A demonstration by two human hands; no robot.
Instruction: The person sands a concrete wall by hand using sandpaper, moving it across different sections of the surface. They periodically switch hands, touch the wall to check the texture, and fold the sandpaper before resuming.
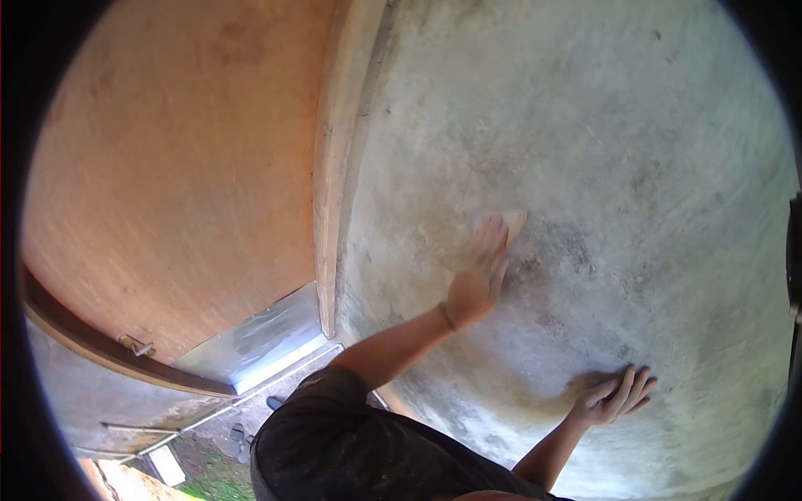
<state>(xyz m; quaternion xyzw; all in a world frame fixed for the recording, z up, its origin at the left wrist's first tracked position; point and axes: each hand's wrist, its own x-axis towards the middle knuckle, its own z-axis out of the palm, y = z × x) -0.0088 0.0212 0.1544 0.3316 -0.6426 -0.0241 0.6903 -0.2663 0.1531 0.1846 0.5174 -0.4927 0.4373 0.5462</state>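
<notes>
My left hand [478, 280] is pressed to the grey plastered wall [685, 192], with a piece of sandpaper [516, 224] under its fingers. The sandpaper is pale beige; one corner sticks out past the fingertips, and the rest is covered by the hand. The fingers are slightly blurred. Lower and to the right, my right hand [614, 397] rests against the same wall with its fingers stretched out and nothing visible in it. Dark, rough stains [568, 250] mark the wall just right of the left hand.
On the left stands an orange-brown wooden door [184, 167] with a metal handle [138, 345] and a metal sheet [259, 330] along its bottom. A wooden frame [332, 167] separates it from the wall. Sandals [241, 441] lie on the ground at lower left.
</notes>
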